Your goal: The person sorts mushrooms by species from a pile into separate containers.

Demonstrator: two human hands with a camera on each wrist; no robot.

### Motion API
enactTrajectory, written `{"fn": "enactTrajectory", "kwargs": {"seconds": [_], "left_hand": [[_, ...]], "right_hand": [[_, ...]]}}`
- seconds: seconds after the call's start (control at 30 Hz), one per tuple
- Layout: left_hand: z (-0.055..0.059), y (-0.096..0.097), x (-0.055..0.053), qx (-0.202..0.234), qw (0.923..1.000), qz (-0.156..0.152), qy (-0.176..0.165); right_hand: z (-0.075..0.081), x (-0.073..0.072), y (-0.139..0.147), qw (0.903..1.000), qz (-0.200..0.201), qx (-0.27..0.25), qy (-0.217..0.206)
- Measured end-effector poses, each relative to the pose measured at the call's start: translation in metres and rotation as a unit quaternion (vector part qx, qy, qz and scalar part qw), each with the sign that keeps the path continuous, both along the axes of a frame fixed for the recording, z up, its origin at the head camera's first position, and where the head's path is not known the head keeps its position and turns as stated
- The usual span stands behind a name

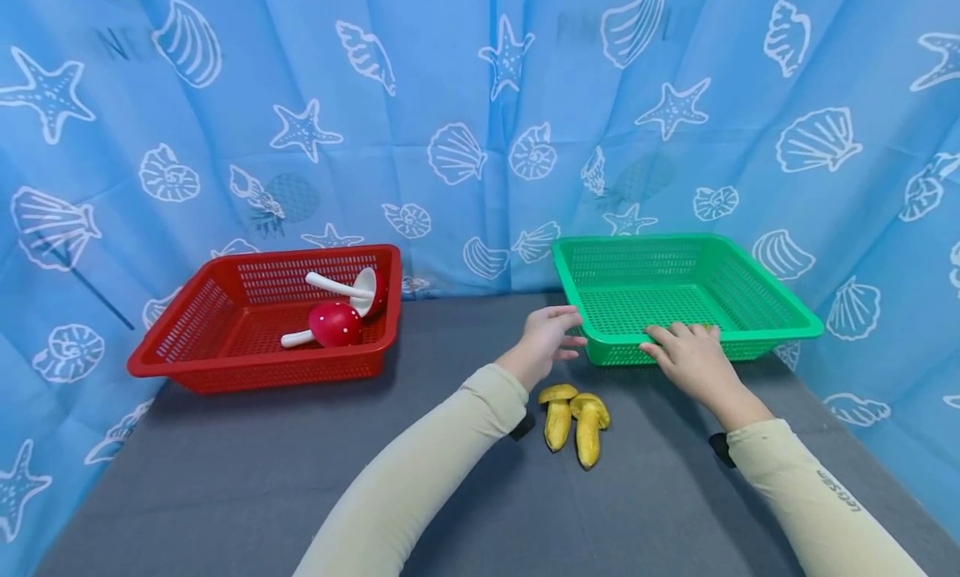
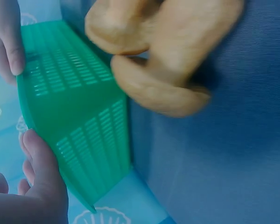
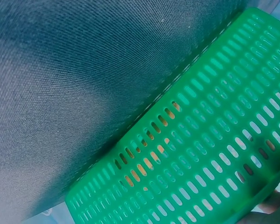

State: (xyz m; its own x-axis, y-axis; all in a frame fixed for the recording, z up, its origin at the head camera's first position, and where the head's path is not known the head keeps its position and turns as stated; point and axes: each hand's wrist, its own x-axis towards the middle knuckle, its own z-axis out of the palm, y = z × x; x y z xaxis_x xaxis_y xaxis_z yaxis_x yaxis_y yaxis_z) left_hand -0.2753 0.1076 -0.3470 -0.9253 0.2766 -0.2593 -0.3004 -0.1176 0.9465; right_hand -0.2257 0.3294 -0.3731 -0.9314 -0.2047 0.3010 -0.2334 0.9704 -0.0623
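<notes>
My left hand (image 1: 546, 341) is beside the left front corner of the green basket (image 1: 757, 339), fingers loosely spread and holding nothing. Over the basket's front rim reaches my right hand (image 1: 692, 360), its fingertips partly hidden inside. A bit of yellow shows by those fingertips. Through the slots in the right wrist view, a yellowish thing (image 3: 147, 167) lies low inside the basket, apart from the fingers. Two yellow mushrooms lie side by side on the table in front of the basket, a left mushroom (image 1: 557, 425) and a right mushroom (image 1: 588, 435).
At the left stands a red basket (image 1: 262, 368) holding two red-capped toy mushrooms with white stems, one nearer (image 1: 335, 324) and one farther (image 1: 341, 288). A grey cloth (image 1: 300, 477) covers the table. Behind both baskets hangs a blue curtain (image 1: 480, 210) with shell prints.
</notes>
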Motion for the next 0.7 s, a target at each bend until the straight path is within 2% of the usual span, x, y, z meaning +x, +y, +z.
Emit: {"fn": "enactTrajectory", "kwargs": {"seconds": [0.33,0.7], "left_hand": [[-0.014,-0.037,0.021,-0.04,0.9986,-0.033,0.001],[-0.037,-0.065,0.049,-0.081,0.9954,-0.05,-0.009]], "right_hand": [[0.0,-0.001,0.0,0.9999,-0.005,0.003,-0.013],[0.004,-0.001,-0.002,0.9997,-0.008,0.006,-0.024]]}}
